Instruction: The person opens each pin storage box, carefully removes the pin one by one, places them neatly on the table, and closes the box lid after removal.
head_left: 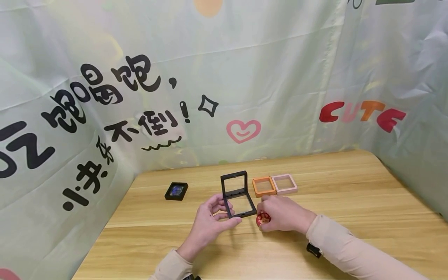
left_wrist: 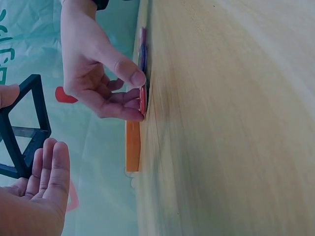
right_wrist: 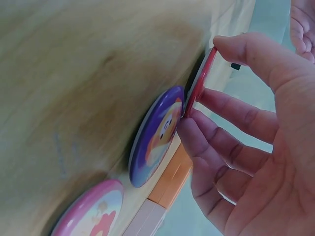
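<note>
Hold the black folding frame [head_left: 236,193] up off the table [head_left: 140,233] in the left hand [head_left: 211,221], gripping by the side. Leave both halves spread like a book, one standing, one leaning back flatter. Mind the left fingers, just behind the clear film [head_left: 241,204]; cannot tell if touching it. Best to hold only the dark rim, to stop smudges.

With the right hand [head_left: 285,213], pinch the red round badge [head_left: 263,219] by its edge, thumb on one side, fingertips on the other. Look for it low down, just right of the black folding frame; cannot tell if touching the table. Lift gently and straight, to miss the purple-rimmed badge [right_wrist: 157,135] right beside it and the pink-rimmed badge [right_wrist: 93,211] farther along. Squeeze just enough: probably slick, easy to drop. Don't bump the orange frame [head_left: 266,195] or pink frame [head_left: 287,191], side by side beyond the right hand.
</note>
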